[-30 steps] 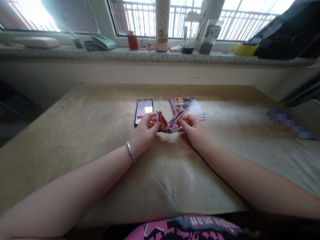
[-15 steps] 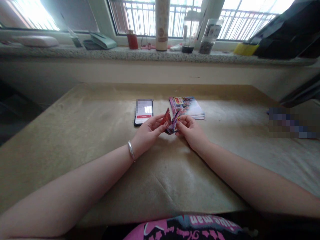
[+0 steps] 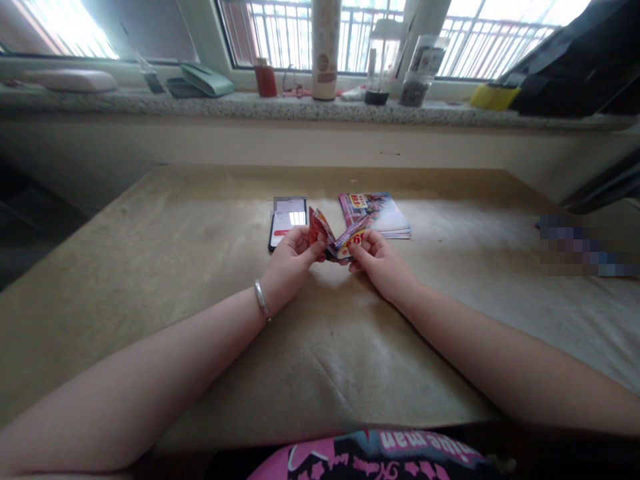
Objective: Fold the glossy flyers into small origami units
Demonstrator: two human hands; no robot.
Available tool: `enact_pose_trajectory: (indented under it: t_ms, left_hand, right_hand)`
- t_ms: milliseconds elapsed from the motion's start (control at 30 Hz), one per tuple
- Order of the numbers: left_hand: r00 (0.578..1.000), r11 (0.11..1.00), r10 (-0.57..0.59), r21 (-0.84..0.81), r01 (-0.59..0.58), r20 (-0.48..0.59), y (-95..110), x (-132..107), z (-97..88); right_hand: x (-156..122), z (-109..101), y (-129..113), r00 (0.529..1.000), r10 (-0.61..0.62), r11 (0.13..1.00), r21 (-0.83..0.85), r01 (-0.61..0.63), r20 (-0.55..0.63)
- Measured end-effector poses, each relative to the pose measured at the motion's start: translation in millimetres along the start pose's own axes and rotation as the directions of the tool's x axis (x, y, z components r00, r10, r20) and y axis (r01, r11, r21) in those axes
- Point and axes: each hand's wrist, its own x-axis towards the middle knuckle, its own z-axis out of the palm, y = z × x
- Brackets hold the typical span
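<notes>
Between both hands is a small folded colour-printed leaflet (image 3: 353,243), bent into a V with several creased panels. My left hand (image 3: 295,257), a silver bangle at its wrist, pinches the red left side. With thumb and fingers, my right hand (image 3: 376,257) grips the right side, where yellow and red print shows. Just behind the right hand lies a stack of printed flyers (image 3: 383,210), pink and blue on top. Behind my left hand a phone (image 3: 281,223) rests on the table with its screen lit, partly covered by the fingers.
The table has a tan cover (image 3: 200,267). A blurred bluish item (image 3: 590,250) lies at the right. Beyond the table, the stone windowsill (image 3: 300,110) carries a red-brown bottle (image 3: 265,79), a tall cylinder (image 3: 325,53), clear containers (image 3: 417,73) and a yellow object (image 3: 493,97).
The leaflet has spread wider between the hands, its left side moving left with my left hand. More yellow and red print shows on the right side. My right hand has barely moved.
</notes>
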Motion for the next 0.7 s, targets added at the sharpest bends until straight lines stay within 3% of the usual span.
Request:
enact_pose_trajectory:
  t_ms: [233, 500, 700]
  left_hand:
    - [0.989, 0.997, -0.043, -0.056, 0.052, 0.142, -2.3, 0.6, 5.0]
    - [0.99, 0.991, -0.091, 0.108, 0.079, 0.11, 0.4, 0.5, 2.8]
    - [0.989, 0.995, -0.095, 0.053, 0.089, 0.117, -1.1, 0.3, 1.7]
  right_hand:
    - [-1.3, -1.2, -0.7, 1.0, -0.012, 1.0, -0.002, 0.012, -0.003]
    - [-1.4, -1.3, 1.7, 0.998, -0.027, 0.999, -0.027, 0.029, 0.048]
    - [-1.7, -1.3, 2.5, 0.997, -0.041, 0.999, -0.027, 0.042, 0.062]
